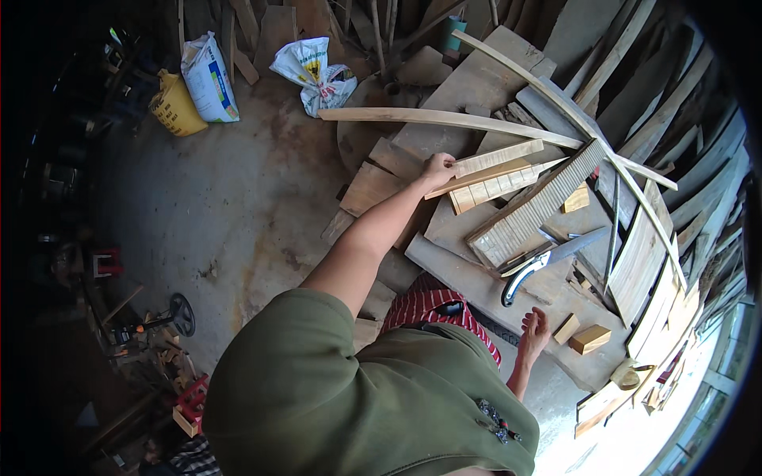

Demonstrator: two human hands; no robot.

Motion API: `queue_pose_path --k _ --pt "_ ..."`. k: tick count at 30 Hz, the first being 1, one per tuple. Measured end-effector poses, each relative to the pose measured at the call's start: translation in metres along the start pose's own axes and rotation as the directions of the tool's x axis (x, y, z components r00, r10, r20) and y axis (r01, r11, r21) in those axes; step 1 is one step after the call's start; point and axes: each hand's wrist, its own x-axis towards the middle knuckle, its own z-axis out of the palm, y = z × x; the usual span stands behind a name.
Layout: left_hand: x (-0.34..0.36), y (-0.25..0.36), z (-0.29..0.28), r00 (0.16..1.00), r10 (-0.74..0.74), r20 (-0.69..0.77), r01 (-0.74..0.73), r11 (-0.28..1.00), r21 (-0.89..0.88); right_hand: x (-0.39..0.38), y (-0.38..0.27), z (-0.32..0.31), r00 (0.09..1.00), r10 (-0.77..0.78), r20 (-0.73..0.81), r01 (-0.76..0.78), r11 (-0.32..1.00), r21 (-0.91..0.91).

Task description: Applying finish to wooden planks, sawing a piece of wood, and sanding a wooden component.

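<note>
Wood strips: three pale strips (494, 176) lie stacked on the board pile (468, 230), just above a ribbed plank (533, 208).
Left hand: left hand (437, 169), arm stretched forward, fingers curled around the end of the top strip.
Right hand: right hand (534, 330) low, fingers loosely spread, holding nothing, near two small wood blocks (581, 334).
Saw: one hand saw (548, 258) lies between the hands.
Sacks: two sacks (262, 71) on the floor.

Pale tan wood strips (496, 159) under my left hand (438, 169); my olive-green sleeve (317, 373), red-and-white striped cloth (432, 305), a yellow basket (175, 107).
</note>
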Motion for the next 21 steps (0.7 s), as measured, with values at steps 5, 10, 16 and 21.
queue_pose_path --k 5,10,16,21 --pt "-0.008 -0.005 -0.002 0.998 -0.031 0.060 0.040 0.987 -0.156 -0.003 0.006 0.001 1.000 0.005 0.014 -0.004 0.999 -0.038" --pt "-0.014 0.005 -0.001 0.998 0.058 -0.005 -0.057 0.995 0.085 -0.004 0.011 0.002 1.000 -0.006 0.014 0.006 1.000 -0.019" --pt "-0.005 0.008 -0.008 0.979 0.205 0.007 -0.198 0.934 0.297 -0.008 0.015 0.001 1.000 -0.005 0.004 0.005 1.000 -0.026" --pt "-0.014 -0.004 -0.003 0.995 0.098 -0.002 -0.091 0.929 0.358 -0.013 0.017 0.002 1.000 -0.001 -0.006 0.001 1.000 -0.010"
